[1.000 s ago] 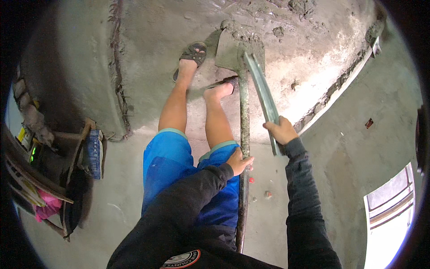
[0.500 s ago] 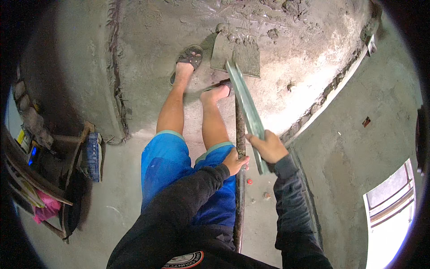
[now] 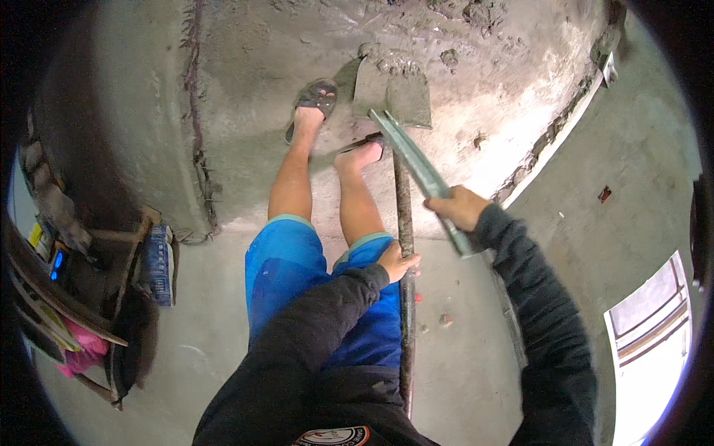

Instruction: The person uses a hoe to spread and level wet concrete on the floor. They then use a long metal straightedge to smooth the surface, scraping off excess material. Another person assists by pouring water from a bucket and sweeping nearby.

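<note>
My left hand (image 3: pixel 396 263) is closed round the long handle of a shovel (image 3: pixel 405 297), which runs from beside my waist up past my right foot. The shovel's broad blade (image 3: pixel 405 93) lies on the floor ahead, smeared with wet grey mortar along its far edge. In my right hand (image 3: pixel 462 208) is a metal channel (image 3: pixel 416 160), a pale greenish-grey length with raised sides. It slants toward the upper left, its far end over the near part of the blade; in this view I cannot tell whether the two touch.
Wet mortar lumps (image 3: pixel 483 16) lie on the floor at the far side. A rough wall (image 3: pixel 632 149) rises on the right, with a bright window (image 3: pixel 648 342). At left stand a wooden frame (image 3: pixel 119 297), a blue-and-white bag (image 3: pixel 159 266) and a pink cloth (image 3: pixel 85 348).
My right hand has moved right and slightly up with the metal channel, which now slants more to the left. My left hand keeps its hold on the shovel handle.
</note>
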Available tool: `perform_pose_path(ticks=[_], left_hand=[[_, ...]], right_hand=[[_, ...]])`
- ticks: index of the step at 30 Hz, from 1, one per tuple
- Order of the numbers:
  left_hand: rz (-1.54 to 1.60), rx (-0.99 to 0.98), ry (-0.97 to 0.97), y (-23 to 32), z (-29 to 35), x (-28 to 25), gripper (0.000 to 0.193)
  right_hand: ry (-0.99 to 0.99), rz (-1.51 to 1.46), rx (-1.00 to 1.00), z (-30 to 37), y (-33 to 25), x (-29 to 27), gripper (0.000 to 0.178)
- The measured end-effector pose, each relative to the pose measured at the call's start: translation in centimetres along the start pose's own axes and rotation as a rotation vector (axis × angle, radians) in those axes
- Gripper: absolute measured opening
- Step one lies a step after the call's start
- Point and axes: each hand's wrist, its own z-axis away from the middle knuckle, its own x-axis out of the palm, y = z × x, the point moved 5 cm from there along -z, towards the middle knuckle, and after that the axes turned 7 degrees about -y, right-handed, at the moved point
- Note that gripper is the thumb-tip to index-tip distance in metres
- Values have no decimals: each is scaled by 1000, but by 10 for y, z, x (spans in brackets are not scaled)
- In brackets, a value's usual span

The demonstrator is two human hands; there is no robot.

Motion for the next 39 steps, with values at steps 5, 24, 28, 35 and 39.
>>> perform_pose_path(ticks=[5,24,28,35,39], left_hand=[[-92,52,7,14,5,8,28],[-120,33,23,5,5,-5,28],[-108,24,25,5,2,-4,29],[-154,35,33,13,16,1,31],[-180,22,25,18,12,-1,27]], right_hand=[[-113,185,-151,-14,-8,-25,53],[117,-106,99,58,-1,14,61],[93,-61,104,44,8,14,57],[185,-233,51,-57,10,-14,67],[280,-222,-103,-22,64,9,68]])
